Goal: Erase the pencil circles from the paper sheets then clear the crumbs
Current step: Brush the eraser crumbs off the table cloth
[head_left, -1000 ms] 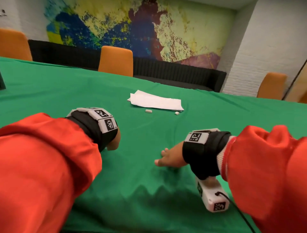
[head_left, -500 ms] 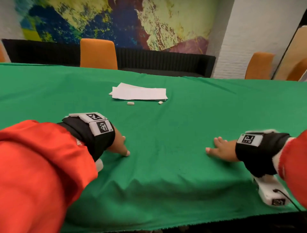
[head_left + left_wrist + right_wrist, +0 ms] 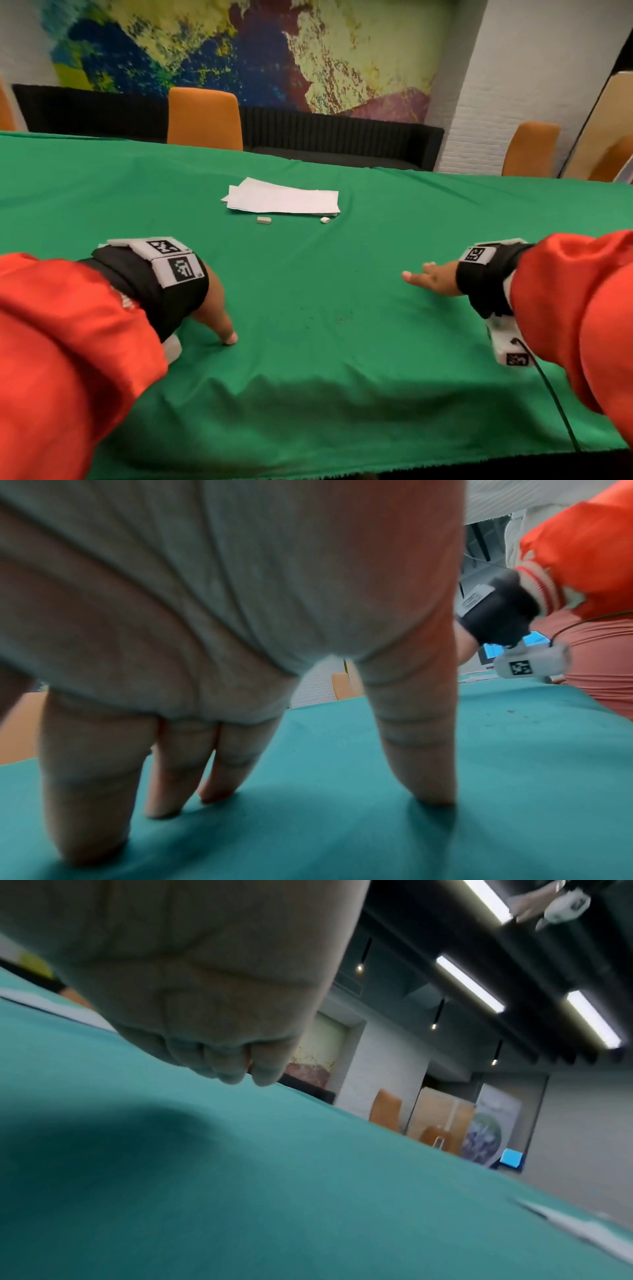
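One green cloth point(image 3: 308, 394) covers the whole table in front of us and forms the largest surface in view; its near edge shows loose folds and a wide shadow; beyond the far edge stand orange chairs point(image 3: 204, 118) against a wall carrying a multicoloured mural point(image 3: 239, 51); both our forearms wear orange sleeves point(image 3: 51, 342) with black wrist straps bearing printed markers; our left hand point(image 3: 214, 313) is planted on the cloth at the near left, and the left wrist view shows its straight, spread fingers point(image 3: 424, 764) standing with their tips on the fabric, gripping nothing; our right hand point(image 3: 433, 279) lies well apart at the near right, palm down, fingers extended and released, close over the cloth and holding nothing, though we cannot tell from the right wrist view how firmly it touches; the paper sheets point(image 3: 282, 200) lie in a loose white stack near the middle of the table, well beyond both hands, and any pencil marks on them are too small to tell; just beside the near edge of the stack sit two small pale erasers, one point(image 3: 264, 220) toward the left and one point(image 3: 325, 220) by the right corner; faint dark specks point(image 3: 339, 317) dot the cloth between the two hands.
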The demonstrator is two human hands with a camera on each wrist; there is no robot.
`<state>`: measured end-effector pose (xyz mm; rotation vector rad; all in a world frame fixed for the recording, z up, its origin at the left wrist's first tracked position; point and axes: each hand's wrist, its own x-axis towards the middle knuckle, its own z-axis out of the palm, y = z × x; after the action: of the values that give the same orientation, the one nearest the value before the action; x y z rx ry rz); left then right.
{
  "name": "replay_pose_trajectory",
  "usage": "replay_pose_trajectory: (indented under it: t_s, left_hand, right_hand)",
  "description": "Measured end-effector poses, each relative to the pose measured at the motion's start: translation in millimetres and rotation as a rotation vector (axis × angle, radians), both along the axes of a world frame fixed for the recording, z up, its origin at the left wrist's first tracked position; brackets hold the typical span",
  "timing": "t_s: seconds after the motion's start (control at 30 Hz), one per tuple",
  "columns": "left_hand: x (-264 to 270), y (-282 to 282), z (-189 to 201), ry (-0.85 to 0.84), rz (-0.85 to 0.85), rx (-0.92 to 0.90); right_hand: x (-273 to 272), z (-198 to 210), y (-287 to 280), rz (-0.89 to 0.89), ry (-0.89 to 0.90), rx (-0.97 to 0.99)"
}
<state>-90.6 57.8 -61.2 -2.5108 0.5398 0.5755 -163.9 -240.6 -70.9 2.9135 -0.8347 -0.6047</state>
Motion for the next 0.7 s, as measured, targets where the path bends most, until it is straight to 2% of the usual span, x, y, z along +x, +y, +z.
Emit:
replay_pose_trajectory:
  t_s: [0.07, 0.13, 0.2, 0.3, 0.33, 0.4, 0.47, 0.53, 0.6, 0.7]
  left_hand:
    - [1, -3, 3, 0.019, 0.012, -0.007]
    - [3, -5, 6, 0.022, 0.027, -0.021]
    - [5, -8, 8, 0.005, 0.034, -0.033]
    - [7, -12, 8, -0.006, 0.031, -0.026]
    - [8, -13, 8, -0.009, 0.032, -0.022]
    - [8, -13, 6, -0.014, 0.036, -0.016]
    - [6, -14, 4, -0.008, 0.033, -0.016]
    - [5, -15, 3, -0.008, 0.03, -0.017]
    - [5, -15, 1, -0.012, 0.025, -0.016]
    - [7, -13, 1, -0.015, 0.03, -0.022]
  right_hand:
    - [13, -6, -12, -0.026, 0.009, -0.036]
    - [20, -13, -8, 0.036, 0.066, -0.079]
    - [14, -20, 10, 0.182, 0.11, -0.058]
    - [-2, -14, 43, 0.413, 0.24, 0.118]
    - [-1, -9, 46, 0.415, 0.248, 0.186]
    - [10, 2, 38, 0.389, 0.151, 0.228]
    - [29, 8, 18, 0.332, 0.047, 0.133]
    - [43, 8, 0, 0.242, 0.069, -0.005]
    - [54, -3, -8, 0.19, 0.111, -0.043]
    - [53, -18, 13, 0.311, 0.151, -0.012]
